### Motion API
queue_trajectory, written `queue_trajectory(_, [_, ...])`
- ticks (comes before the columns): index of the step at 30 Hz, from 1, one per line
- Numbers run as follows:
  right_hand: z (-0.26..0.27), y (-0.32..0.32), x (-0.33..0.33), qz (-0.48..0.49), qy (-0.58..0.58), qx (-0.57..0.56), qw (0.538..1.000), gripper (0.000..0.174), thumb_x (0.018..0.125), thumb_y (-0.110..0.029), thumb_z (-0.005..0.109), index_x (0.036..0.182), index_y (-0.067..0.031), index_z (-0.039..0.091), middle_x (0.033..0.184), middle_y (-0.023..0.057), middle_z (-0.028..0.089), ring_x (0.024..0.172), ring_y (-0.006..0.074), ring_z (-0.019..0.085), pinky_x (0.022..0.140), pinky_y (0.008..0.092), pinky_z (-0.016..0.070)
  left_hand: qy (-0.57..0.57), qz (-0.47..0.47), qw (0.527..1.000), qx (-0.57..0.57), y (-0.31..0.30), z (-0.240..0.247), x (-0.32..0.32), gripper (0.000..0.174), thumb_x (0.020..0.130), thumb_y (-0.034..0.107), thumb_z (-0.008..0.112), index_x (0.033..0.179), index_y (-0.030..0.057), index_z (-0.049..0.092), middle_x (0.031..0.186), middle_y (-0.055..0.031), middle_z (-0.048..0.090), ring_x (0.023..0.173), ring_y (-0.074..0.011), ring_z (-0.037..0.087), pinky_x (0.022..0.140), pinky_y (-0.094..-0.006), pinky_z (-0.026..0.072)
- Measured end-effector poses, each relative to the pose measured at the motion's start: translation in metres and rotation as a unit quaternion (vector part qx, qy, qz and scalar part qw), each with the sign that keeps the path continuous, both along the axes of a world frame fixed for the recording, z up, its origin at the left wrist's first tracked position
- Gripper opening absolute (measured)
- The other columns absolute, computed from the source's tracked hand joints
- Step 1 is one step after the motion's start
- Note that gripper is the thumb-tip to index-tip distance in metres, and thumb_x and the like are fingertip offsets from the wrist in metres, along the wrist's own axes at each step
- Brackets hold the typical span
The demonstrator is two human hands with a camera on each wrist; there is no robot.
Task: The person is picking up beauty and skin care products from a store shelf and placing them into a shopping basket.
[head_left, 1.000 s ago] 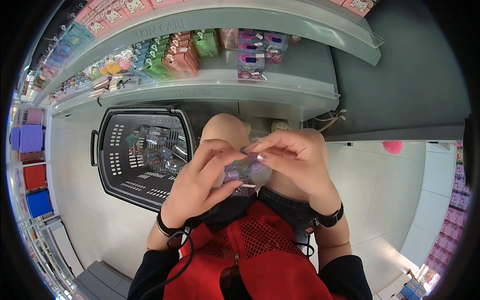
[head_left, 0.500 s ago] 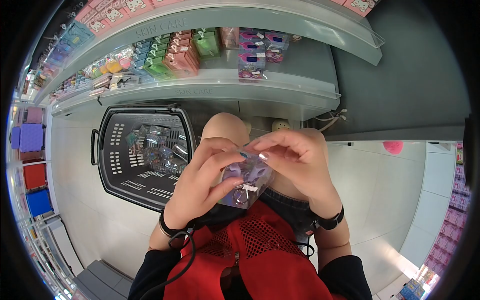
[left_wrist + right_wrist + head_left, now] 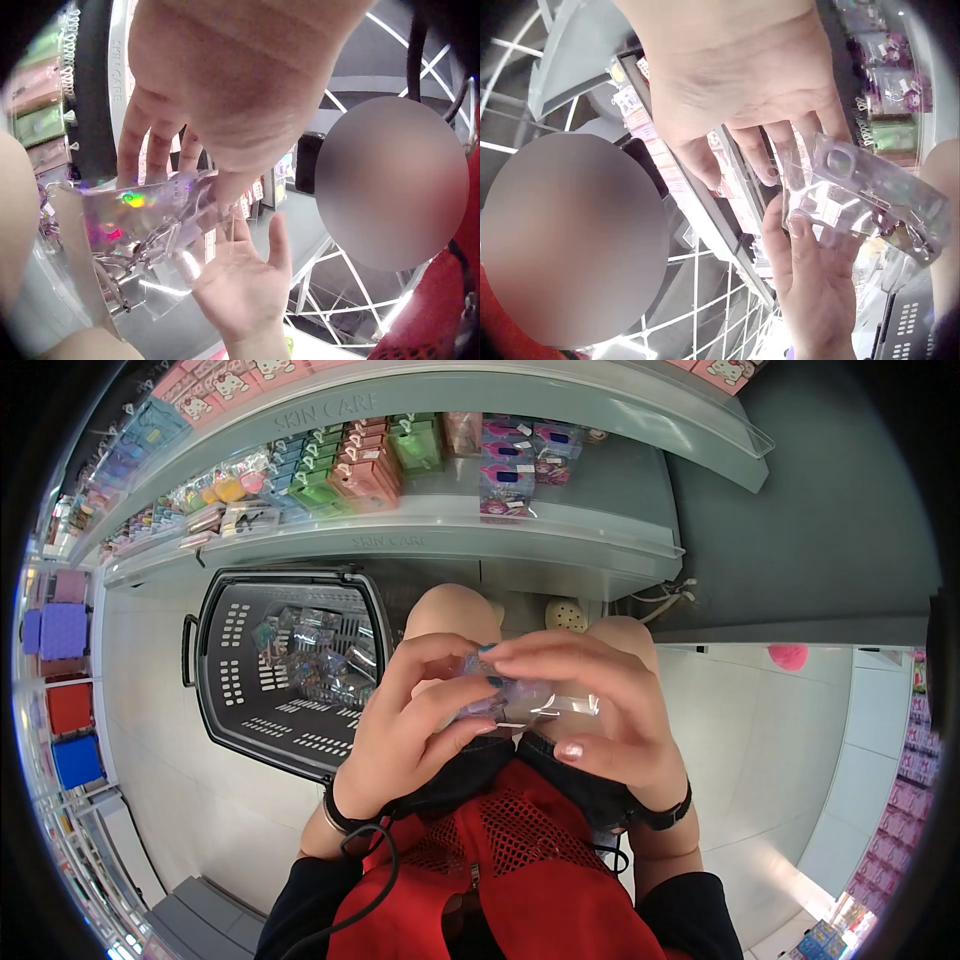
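Observation:
Over the lap, my left hand (image 3: 400,705) pinches a clear plastic package (image 3: 885,196) between thumb and fingers. Inside the package show a pale purple piece with a round opening and small dark and shiny items; a white label (image 3: 210,245) sticks to it. Its film glints with rainbow colours in the left wrist view. My right hand (image 3: 615,705) is at the package's other side, fingers extended and thumb spread away. The right fingertips lie right at the package's edge. Part of the package is hidden behind the left fingers in the head view.
A dark basket (image 3: 208,705) stands on the floor at the left, with several clear packs (image 3: 325,665) inside. Ahead is a grey shelf (image 3: 610,490) bearing purple packs (image 3: 507,478) and green pouches (image 3: 415,445). A pink round thing (image 3: 788,656) lies at the right.
The right thumb and fingers have let go of the package's top and spread apart. The package, tilted to show its label half a second ago, has turned and sits higher in the left hand.

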State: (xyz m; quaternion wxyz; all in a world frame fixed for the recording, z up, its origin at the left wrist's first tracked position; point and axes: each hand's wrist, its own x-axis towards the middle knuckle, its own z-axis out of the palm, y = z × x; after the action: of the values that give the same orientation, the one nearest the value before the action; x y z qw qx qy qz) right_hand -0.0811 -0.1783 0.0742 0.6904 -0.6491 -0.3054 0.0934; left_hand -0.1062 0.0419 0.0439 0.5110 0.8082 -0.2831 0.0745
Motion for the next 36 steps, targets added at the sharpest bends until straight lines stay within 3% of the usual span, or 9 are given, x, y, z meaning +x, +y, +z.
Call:
queue_trajectory(6, [0.003, 0.001, -0.005, -0.023, -0.065, -0.027, 0.997, 0.043, 0.078, 0.006, 0.062, 0.120, -0.0003, 0.063, 0.118, 0.0179, 0.062, 0.101, 0.0294, 0.064, 0.082, 0.0335, 0.0519, -0.039, 0.006, 0.999, -0.015, 0.001, 0.001, -0.002, 0.035, 0.075, 0.012, 0.077, 0.107, 0.0068, 0.064, 0.118, -0.0157, 0.053, 0.093, -0.0270, 0.061, 0.078, -0.0362, 0.0531])
queue_trajectory(13, [0.003, 0.001, -0.010, -0.057, -0.080, -0.042, 0.994, 0.038, 0.078, 0.009, 0.060, 0.114, 0.0001, 0.067, 0.114, 0.0192, 0.062, 0.095, 0.0286, 0.064, 0.081, 0.0350, 0.0527, -0.037, 0.007, 0.999, -0.023, 0.002, 0.008, -0.002, 0.048, 0.072, 0.012, 0.081, 0.112, 0.0071, 0.056, 0.117, -0.0180, 0.055, 0.098, -0.0302, 0.061, 0.080, -0.0379, 0.0516])
queue_trajectory(19, [0.003, -0.001, -0.007, -0.029, -0.153, -0.055, 0.986, 0.038, 0.079, 0.007, 0.063, 0.117, 0.0011, 0.064, 0.118, 0.0178, 0.063, 0.102, 0.0311, 0.065, 0.087, 0.0377, 0.0515, -0.022, 0.051, 0.997, -0.048, -0.001, 0.005, -0.005, 0.050, 0.069, 0.014, 0.084, 0.109, 0.0072, 0.056, 0.113, -0.0167, 0.059, 0.101, -0.0319, 0.061, 0.082, -0.0390, 0.0501])
queue_trajectory(21, [0.004, 0.002, -0.015, -0.086, -0.053, -0.051, 0.994, 0.044, 0.079, 0.005, 0.067, 0.122, 0.0020, 0.060, 0.120, 0.0164, 0.063, 0.108, 0.0317, 0.063, 0.092, 0.0385, 0.0501, -0.030, 0.051, 0.997, -0.044, -0.001, 0.006, -0.005, 0.049, 0.068, 0.014, 0.084, 0.108, 0.0074, 0.056, 0.113, -0.0165, 0.060, 0.101, -0.0315, 0.061, 0.082, -0.0385, 0.0502])
queue_trajectory(25, [-0.004, 0.005, -0.017, -0.092, -0.071, -0.007, 0.993, 0.049, 0.077, 0.004, 0.070, 0.124, 0.0022, 0.056, 0.118, 0.0162, 0.064, 0.110, 0.0314, 0.062, 0.094, 0.0386, 0.0497, -0.051, 0.042, 0.997, -0.037, 0.000, 0.006, -0.007, 0.047, 0.067, 0.016, 0.085, 0.103, 0.0074, 0.058, 0.114, -0.0166, 0.060, 0.099, -0.0315, 0.062, 0.080, -0.0381, 0.0507])
queue_trajectory(31, [-0.003, 0.009, -0.016, -0.099, -0.099, 0.044, 0.989, 0.047, 0.072, 0.007, 0.073, 0.116, 0.0014, 0.058, 0.110, 0.0186, 0.066, 0.109, 0.0352, 0.062, 0.095, 0.0450, 0.0493, -0.074, 0.041, 0.996, -0.038, 0.003, 0.004, -0.012, 0.044, 0.064, 0.019, 0.086, 0.098, 0.0083, 0.060, 0.114, -0.0167, 0.059, 0.099, -0.0309, 0.063, 0.077, -0.0371, 0.0524])
queue_trajectory(33, [0.000, 0.007, -0.014, -0.073, -0.128, 0.017, 0.989, 0.039, 0.075, 0.004, 0.073, 0.108, 0.0000, 0.054, 0.105, 0.0247, 0.067, 0.110, 0.0402, 0.061, 0.097, 0.0518, 0.0458, -0.081, 0.038, 0.995, -0.038, 0.002, 0.003, -0.012, 0.043, 0.064, 0.019, 0.086, 0.096, 0.0086, 0.061, 0.114, -0.0165, 0.059, 0.099, -0.0308, 0.063, 0.076, -0.0370, 0.0528])
queue_trajectory(36, [0.002, 0.009, -0.015, -0.086, -0.135, 0.023, 0.987, 0.033, 0.075, 0.006, 0.073, 0.104, 0.0004, 0.057, 0.102, 0.0249, 0.067, 0.107, 0.0410, 0.062, 0.096, 0.0521, 0.0469, -0.104, 0.037, 0.991, -0.073, 0.001, 0.000, -0.011, 0.039, 0.064, 0.019, 0.086, 0.094, 0.0094, 0.063, 0.113, -0.0155, 0.059, 0.097, -0.0313, 0.064, 0.075, -0.0372, 0.0534])
